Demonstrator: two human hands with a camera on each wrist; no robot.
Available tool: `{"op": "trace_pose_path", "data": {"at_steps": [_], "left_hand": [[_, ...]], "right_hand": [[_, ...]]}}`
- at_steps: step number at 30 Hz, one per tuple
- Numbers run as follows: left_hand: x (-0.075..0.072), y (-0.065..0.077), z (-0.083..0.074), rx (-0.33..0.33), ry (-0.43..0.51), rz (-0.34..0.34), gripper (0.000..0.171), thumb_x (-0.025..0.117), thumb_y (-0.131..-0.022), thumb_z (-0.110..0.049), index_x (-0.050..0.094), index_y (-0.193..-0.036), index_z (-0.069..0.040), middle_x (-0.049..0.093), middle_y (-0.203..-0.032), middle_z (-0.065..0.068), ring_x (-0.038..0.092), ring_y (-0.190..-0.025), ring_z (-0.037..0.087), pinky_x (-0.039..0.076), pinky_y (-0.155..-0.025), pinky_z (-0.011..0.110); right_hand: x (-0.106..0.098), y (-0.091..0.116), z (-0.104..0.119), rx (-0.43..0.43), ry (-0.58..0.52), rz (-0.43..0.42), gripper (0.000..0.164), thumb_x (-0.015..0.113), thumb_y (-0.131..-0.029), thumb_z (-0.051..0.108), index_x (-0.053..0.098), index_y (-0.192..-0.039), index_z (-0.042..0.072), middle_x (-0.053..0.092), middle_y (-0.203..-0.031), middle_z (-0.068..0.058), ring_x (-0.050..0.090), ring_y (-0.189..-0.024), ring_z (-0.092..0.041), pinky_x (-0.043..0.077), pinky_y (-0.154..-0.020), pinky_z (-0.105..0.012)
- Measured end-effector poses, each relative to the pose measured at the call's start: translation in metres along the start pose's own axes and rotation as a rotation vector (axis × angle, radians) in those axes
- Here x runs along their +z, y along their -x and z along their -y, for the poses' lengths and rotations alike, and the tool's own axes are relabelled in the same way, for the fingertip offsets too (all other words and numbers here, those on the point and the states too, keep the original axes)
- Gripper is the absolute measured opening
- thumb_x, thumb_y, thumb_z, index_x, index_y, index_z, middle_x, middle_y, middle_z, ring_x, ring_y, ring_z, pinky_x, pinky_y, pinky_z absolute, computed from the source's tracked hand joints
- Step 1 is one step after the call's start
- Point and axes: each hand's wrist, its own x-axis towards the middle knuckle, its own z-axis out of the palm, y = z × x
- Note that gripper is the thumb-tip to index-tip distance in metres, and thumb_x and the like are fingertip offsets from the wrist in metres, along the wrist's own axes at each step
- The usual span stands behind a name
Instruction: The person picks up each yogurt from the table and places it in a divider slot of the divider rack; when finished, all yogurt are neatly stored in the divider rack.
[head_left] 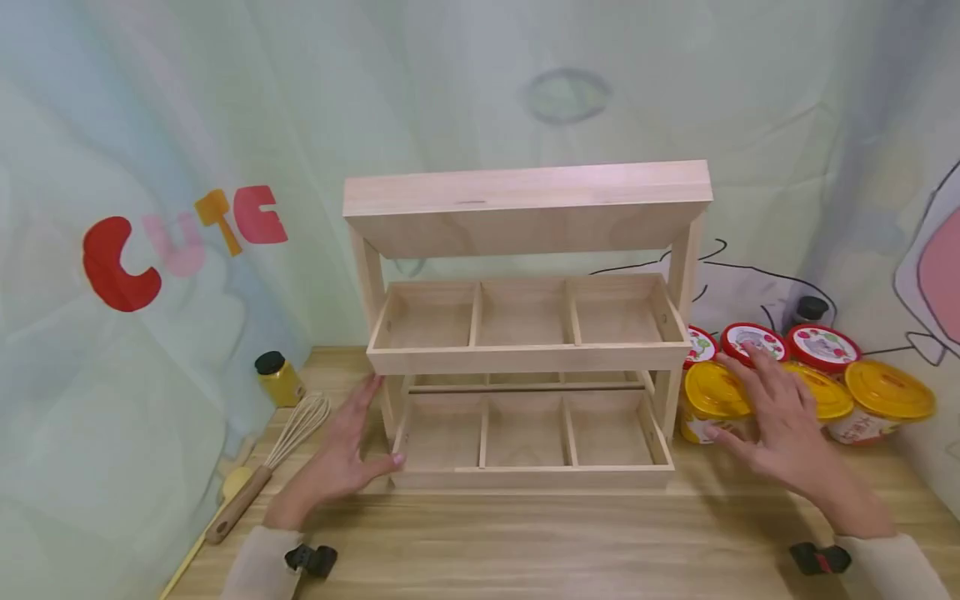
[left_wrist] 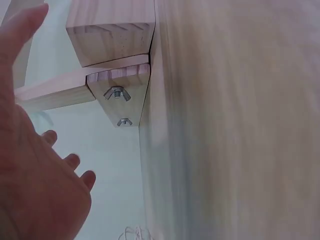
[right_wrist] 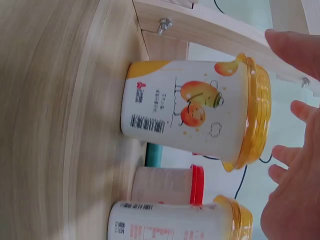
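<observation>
A pale wooden rack (head_left: pixel 525 190) stands on the table, with an upper tray (head_left: pixel 528 360) and a lower tray (head_left: pixel 532 479), each split into three compartments. Beside its left side is my left hand (head_left: pixel 337 454), fingers extended and nothing held; the thumb overlaps the lower tray's corner in the head view. Wing nuts (left_wrist: pixel 118 93) show on the rack's side in the left wrist view. My right hand (head_left: pixel 795 429), fingers spread and holding nothing, hovers by several yellow-lidded tubs (head_left: pixel 717 390). In the right wrist view the nearest tub (right_wrist: pixel 190 107) stands between hand and rack.
Red-lidded tubs (head_left: pixel 823 347) and a dark-capped bottle (head_left: pixel 811 310) stand behind the yellow-lidded ones. At the left lie a whisk (head_left: pixel 247 496) and a yellow long-handled utensil (head_left: pixel 236 482), near a black-capped yellow jar (head_left: pixel 280 381). A printed curtain (head_left: pixel 480 92) hangs behind the wooden table (head_left: pixel 525 550).
</observation>
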Motion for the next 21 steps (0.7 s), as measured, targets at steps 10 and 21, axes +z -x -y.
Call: {"op": "trace_pose_path", "data": {"at_steps": [10, 21], "left_hand": [[0.005, -0.001, -0.003, -0.190, 0.189, 0.146, 0.135, 0.090, -0.085, -0.038, -0.014, -0.173, -0.033, -0.001, -0.181, 0.025, 0.014, -0.161, 0.060, 0.021, -0.118, 0.084], [0.012, 0.001, 0.007, -0.191, 0.296, 0.196, 0.136, 0.088, -0.088, -0.030, -0.019, -0.170, -0.037, 0.009, -0.176, 0.035, 0.039, -0.150, 0.062, 0.034, -0.113, 0.083]], "right_hand": [[0.011, -0.004, 0.003, -0.036, 0.038, 0.039, 0.089, 0.081, -0.086, 0.040, 0.043, -0.163, 0.020, 0.035, -0.170, -0.024, 0.034, -0.149, -0.053, 0.007, -0.127, -0.077], [0.015, -0.004, 0.004, -0.023, 0.056, 0.045, 0.081, 0.084, -0.085, 0.036, 0.051, -0.157, 0.019, 0.041, -0.165, -0.028, 0.037, -0.145, -0.057, 0.009, -0.125, -0.079]]}}
